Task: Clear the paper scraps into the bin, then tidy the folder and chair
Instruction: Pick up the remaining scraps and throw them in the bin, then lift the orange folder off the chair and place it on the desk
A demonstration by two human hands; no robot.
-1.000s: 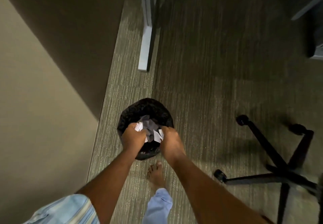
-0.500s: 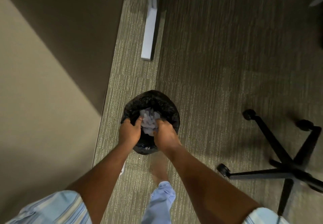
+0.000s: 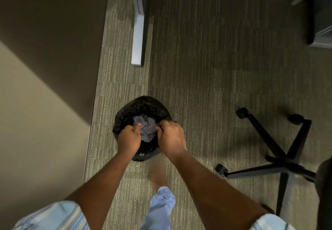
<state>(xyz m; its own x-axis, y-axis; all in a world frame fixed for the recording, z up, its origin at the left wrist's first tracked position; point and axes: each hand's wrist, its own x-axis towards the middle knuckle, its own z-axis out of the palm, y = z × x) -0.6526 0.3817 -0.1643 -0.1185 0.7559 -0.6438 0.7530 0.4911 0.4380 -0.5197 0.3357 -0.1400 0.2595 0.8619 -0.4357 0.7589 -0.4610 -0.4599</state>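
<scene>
A small round bin (image 3: 143, 102) lined with a black plastic bag stands on the carpet by the wall. Crumpled pale paper scraps (image 3: 146, 130) lie inside it. My left hand (image 3: 129, 137) is curled over the bin's near left rim, its thumb touching the paper. My right hand (image 3: 170, 136) is closed on the liner at the near right rim. The black five-star base of the chair (image 3: 280, 159) stands to the right on castors; its seat shows only as a dark edge at the right border. No folder is in view.
A beige wall (image 3: 36, 113) runs along the left. A grey desk leg (image 3: 138, 37) rests on the carpet beyond the bin. A dark cabinet (image 3: 321, 23) sits at the top right. My bare foot (image 3: 158, 176) is just behind the bin.
The white scraps my hands held a second ago now lie in the bin. My hands have moved apart to the bin's rim.
</scene>
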